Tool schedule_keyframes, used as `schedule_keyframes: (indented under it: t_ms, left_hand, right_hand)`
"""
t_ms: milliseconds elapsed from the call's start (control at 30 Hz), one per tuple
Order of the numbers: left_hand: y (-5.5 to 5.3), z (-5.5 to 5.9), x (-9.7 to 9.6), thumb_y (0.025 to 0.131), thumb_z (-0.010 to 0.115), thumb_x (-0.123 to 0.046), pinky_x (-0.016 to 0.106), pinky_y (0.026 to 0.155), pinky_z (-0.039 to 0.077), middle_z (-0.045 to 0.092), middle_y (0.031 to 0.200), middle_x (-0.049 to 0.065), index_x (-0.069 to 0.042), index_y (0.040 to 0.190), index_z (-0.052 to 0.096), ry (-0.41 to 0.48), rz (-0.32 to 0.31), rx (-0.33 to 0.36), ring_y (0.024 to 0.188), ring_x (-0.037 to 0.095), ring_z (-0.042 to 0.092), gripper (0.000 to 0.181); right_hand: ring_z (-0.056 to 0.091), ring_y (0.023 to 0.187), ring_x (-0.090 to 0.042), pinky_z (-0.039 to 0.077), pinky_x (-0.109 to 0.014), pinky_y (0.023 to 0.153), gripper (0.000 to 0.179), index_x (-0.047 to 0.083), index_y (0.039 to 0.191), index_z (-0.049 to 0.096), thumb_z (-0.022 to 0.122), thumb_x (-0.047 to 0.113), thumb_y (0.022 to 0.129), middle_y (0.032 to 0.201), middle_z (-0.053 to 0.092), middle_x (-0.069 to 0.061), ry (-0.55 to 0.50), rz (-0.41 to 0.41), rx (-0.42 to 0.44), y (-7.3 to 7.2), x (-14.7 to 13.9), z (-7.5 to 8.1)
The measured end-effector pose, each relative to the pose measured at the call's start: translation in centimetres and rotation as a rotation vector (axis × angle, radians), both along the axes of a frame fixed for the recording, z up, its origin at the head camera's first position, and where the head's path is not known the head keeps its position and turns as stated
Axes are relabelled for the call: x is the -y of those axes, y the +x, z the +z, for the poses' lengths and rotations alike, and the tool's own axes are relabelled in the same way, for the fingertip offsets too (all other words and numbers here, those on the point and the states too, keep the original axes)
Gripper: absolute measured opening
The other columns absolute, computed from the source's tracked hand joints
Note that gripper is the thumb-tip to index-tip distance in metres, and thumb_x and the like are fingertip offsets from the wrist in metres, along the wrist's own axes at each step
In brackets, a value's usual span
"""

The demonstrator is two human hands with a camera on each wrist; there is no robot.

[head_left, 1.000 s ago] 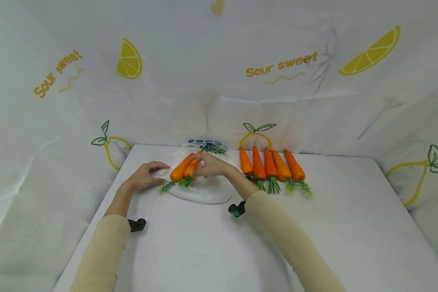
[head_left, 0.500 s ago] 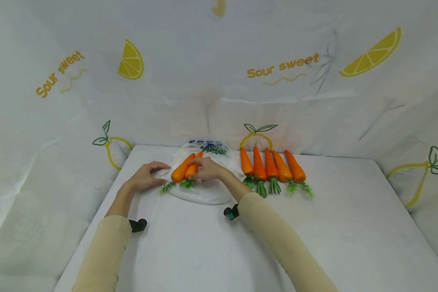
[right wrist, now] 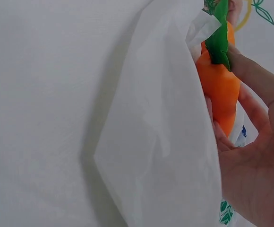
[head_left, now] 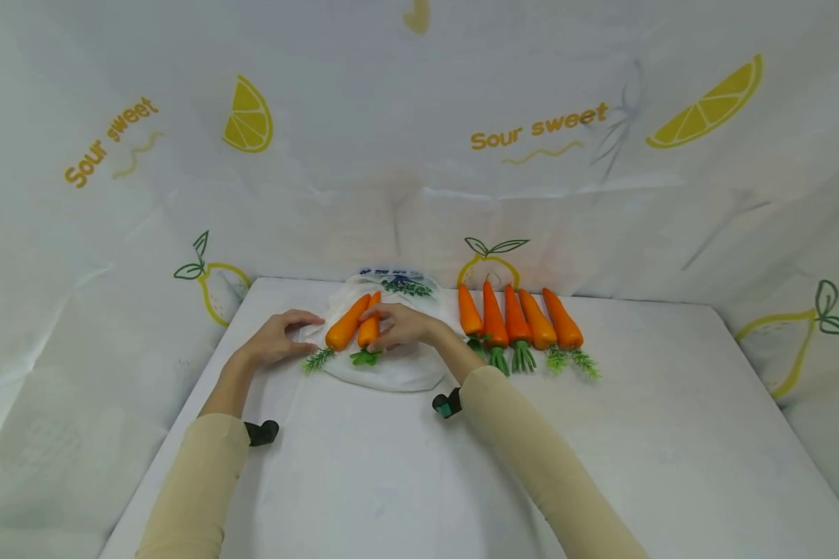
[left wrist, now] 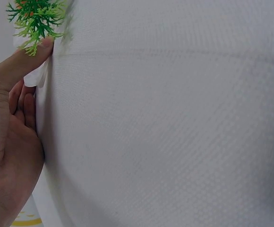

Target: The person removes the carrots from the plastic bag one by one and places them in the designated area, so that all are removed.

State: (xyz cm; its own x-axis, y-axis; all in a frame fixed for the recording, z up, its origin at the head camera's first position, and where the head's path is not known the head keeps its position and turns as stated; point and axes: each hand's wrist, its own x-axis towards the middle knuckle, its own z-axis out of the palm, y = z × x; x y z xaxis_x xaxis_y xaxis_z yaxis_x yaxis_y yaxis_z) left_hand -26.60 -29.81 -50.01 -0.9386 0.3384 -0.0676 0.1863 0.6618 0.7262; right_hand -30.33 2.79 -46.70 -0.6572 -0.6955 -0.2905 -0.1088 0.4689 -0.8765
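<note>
Two orange carrots with green tops lie on a white plastic bag (head_left: pixel 398 373) near the table's back left. My right hand (head_left: pixel 405 324) grips the right carrot (head_left: pixel 369 330), its thumb by the leafy end and its fingers across the body. In the right wrist view the thumb presses beside the green leaf (right wrist: pixel 218 40), with fingers behind the carrot (right wrist: pixel 219 87). My left hand (head_left: pixel 274 339) rests at the bag's left edge, thumb and fingers spread apart. Its thumb touches the feathery leaves (left wrist: pixel 38 23) of the left carrot (head_left: pixel 346 324).
Several more carrots (head_left: pixel 516 318) lie in a row right of the bag, tips toward the back. A white cloth wall with lemon prints (head_left: pixel 248 115) rises behind the white table (head_left: pixel 363 481).
My right hand has closed around the right carrot and turned it, its tip shifting left and its leaves coming nearer and slightly right. The left hand stays in place.
</note>
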Motion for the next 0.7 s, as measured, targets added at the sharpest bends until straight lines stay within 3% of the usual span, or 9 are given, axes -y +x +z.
schedule_keyframes:
  t_ms: [200, 367, 500, 700]
  left_hand:
    - [0.1, 0.0, 0.0, 0.093, 0.086, -0.017, 0.065, 0.133, 0.030, 0.059, 0.157, 0.023, -0.008, 0.142, 0.070, 0.001, 0.007, 0.011, 0.152, 0.044, 0.047, 0.052]
    - [0.0, 0.0, -0.2, 0.094, 0.086, -0.017, 0.065, 0.133, 0.030, 0.059, 0.158, 0.022, -0.008, 0.142, 0.069, -0.002, 0.010, 0.013, 0.153, 0.044, 0.047, 0.052]
    - [-0.1, -0.1, -0.2, 0.094, 0.085, -0.017, 0.065, 0.133, 0.030, 0.058, 0.158, 0.022, -0.008, 0.143, 0.069, -0.005, 0.015, 0.016, 0.152, 0.044, 0.047, 0.052]
    - [0.0, -0.1, 0.0, 0.094, 0.086, -0.018, 0.065, 0.132, 0.031, 0.058, 0.158, 0.022, -0.009, 0.143, 0.069, -0.005, 0.020, 0.019, 0.152, 0.044, 0.048, 0.052]
  right_hand:
    - [0.060, 0.132, -0.034, 0.055, -0.043, 0.116, 0.051, 0.012, 0.141, 0.060, 0.083, 0.015, 0.096, 0.166, 0.044, -0.018, -0.018, -0.008, -0.038, 0.1, -0.1, -0.2]
    - [0.048, 0.147, -0.037, 0.053, -0.046, 0.119, 0.045, 0.006, 0.133, 0.061, 0.084, 0.011, 0.095, 0.161, 0.049, -0.019, -0.044, -0.024, -0.089, 0.3, -0.1, 0.0]
    - [0.047, 0.146, -0.035, 0.054, -0.043, 0.115, 0.045, 0.006, 0.132, 0.063, 0.085, 0.011, 0.093, 0.156, 0.053, -0.017, -0.042, -0.034, -0.116, 0.4, -0.2, 0.5]
    - [0.060, 0.136, -0.038, 0.059, -0.044, 0.112, 0.047, 0.010, 0.135, 0.063, 0.086, 0.016, 0.093, 0.156, 0.052, -0.017, -0.051, -0.045, -0.118, 0.7, -1.1, 2.1]
